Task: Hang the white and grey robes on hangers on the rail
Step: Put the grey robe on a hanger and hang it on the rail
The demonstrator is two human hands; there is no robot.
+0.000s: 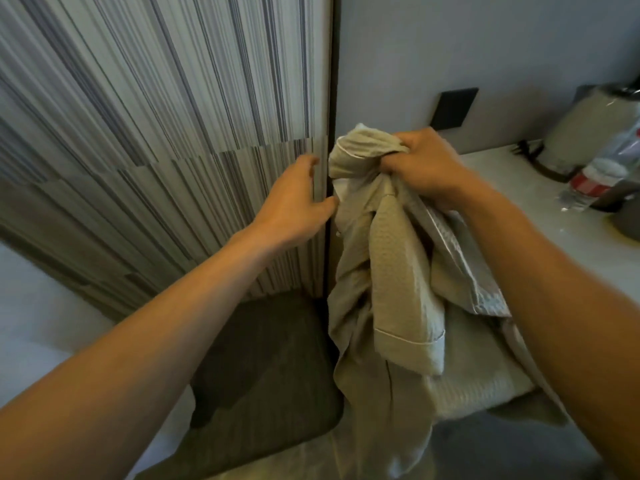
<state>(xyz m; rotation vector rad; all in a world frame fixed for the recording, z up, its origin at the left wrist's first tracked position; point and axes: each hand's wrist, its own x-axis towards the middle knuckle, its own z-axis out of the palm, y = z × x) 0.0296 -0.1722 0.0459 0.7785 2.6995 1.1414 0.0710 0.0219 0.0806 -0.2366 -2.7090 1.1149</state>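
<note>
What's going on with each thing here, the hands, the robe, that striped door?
Right hand: shut, grip bunched around the robe's top.
Robe: crumpled, hanging from that hand, not on a hanger.
Left hand: open, fingers at the striped door's edge.
Striped door: looks shut.
Plastic bottle: lying tilted on the counter.

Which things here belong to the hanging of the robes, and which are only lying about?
Belong to the job:
- robe, bunched in the right hand
- left hand, fingers on the edge of the striped door

Only lying about:
- plastic bottle on the counter
- kettle
- dark wall plate
- dark cushion

No hanger or rail is in view.
</note>
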